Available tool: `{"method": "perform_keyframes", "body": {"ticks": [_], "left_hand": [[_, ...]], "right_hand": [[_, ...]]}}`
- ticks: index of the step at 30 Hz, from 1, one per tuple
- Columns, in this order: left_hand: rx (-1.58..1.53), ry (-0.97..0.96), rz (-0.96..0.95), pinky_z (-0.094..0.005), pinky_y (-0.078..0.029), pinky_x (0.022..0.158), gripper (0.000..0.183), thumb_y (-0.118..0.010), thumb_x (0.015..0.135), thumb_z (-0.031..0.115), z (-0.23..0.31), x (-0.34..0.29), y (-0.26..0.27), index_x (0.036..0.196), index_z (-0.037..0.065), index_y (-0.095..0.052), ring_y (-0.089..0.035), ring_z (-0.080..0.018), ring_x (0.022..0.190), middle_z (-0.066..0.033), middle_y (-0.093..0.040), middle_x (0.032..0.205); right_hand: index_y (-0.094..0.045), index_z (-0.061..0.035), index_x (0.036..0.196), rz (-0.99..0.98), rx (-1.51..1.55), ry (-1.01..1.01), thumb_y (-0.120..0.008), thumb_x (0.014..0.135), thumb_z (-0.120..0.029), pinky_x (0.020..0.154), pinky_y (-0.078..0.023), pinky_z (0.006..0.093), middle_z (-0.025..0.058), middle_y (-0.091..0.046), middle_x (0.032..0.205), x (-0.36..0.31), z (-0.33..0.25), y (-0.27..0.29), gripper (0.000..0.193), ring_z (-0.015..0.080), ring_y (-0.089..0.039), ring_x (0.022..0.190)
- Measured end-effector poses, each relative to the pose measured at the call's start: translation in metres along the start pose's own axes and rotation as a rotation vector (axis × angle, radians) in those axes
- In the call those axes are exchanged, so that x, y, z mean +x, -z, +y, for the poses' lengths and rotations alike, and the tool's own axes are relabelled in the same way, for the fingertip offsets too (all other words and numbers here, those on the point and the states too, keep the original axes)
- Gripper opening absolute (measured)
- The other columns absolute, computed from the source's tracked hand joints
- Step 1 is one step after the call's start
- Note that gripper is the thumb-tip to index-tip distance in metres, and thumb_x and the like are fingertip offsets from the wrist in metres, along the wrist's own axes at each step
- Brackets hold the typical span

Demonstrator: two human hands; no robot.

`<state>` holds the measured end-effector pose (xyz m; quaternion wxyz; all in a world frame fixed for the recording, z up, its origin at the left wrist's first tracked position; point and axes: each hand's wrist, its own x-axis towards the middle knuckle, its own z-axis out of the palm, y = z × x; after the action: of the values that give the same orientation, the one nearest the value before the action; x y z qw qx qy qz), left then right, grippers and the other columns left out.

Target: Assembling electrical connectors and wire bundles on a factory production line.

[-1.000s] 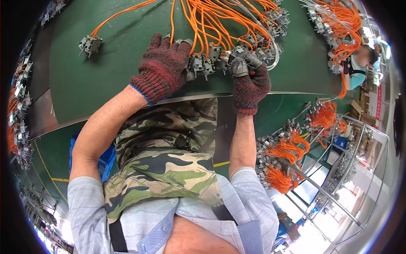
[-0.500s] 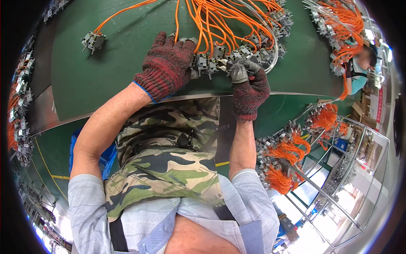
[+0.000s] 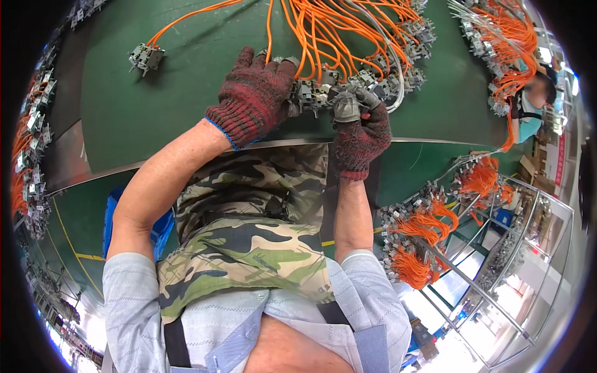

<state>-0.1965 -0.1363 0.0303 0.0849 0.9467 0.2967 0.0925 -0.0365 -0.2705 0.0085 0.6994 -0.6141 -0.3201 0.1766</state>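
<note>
On the green tabletop lies a row of grey terminal blocks (image 3: 312,93), with orange wires (image 3: 311,37) running from them toward the far edge. My left hand (image 3: 252,96), in a dark red and grey knit glove, holds the left end of the row, thumb on the near side and fingers beyond. My right hand (image 3: 362,127), gloved alike with grey fingertips, is closed in a pinch against the blocks' near side. Whatever sits between its fingertips is hidden. Several more blocks continue past it to the right, beside white cables (image 3: 398,90).
A separate grey block cluster (image 3: 147,58) on orange wires lies at the far left of the table (image 3: 112,112). Wired bundles hang on a metal rack (image 3: 479,292) at right. A person (image 3: 532,102) is at far right. A blue bin (image 3: 163,231) stands below the left forearm.
My right hand has shifted left against the blocks, closing the small gap seen before. My left hand keeps its hold on the row's end. The whole view has moved slightly.
</note>
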Motion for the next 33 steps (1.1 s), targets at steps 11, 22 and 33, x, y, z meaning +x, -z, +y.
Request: {"method": "perform_keyframes", "body": {"ticks": [11,22,33], "left_hand": [[-0.042,0.037,-0.16,-0.06,-0.035,0.127,0.07,-0.089,0.078,0.027,-0.004,0.004,0.002,0.137,0.005,-0.059,-0.063,-0.0425,0.132,-0.0229,-0.071,0.128],[-0.132,0.052,-0.209,-0.0616,-0.035,0.128,0.06,-0.087,0.078,0.022,-0.004,0.005,0.008,0.13,0.006,-0.062,-0.07,-0.0432,0.119,-0.0222,-0.075,0.112],[-0.142,0.019,-0.111,-0.0615,-0.036,0.128,0.063,-0.09,0.08,0.03,-0.007,0.001,-0.001,0.131,0.007,-0.061,-0.072,-0.0435,0.114,-0.0209,-0.076,0.11]], "right_hand": [[-0.075,0.0001,0.118,-0.008,-0.038,0.059,-0.085,0.096,-0.008,0.081,-0.061,0.0288,0.0068,-0.078,0.103,-0.004,0.007,-0.007,0.026,0.0115,-0.072,0.088],[-0.075,0.0012,0.12,-0.062,-0.049,0.108,-0.084,0.096,-0.007,0.086,-0.062,0.0318,0.0073,-0.078,0.109,-0.021,-0.009,-0.013,0.027,0.0122,-0.071,0.095],[-0.076,-0.0034,0.112,-0.08,-0.326,0.283,-0.084,0.097,-0.014,0.08,-0.06,0.0327,0.0092,-0.08,0.096,-0.029,-0.001,-0.019,0.02,0.0132,-0.074,0.086]]}}
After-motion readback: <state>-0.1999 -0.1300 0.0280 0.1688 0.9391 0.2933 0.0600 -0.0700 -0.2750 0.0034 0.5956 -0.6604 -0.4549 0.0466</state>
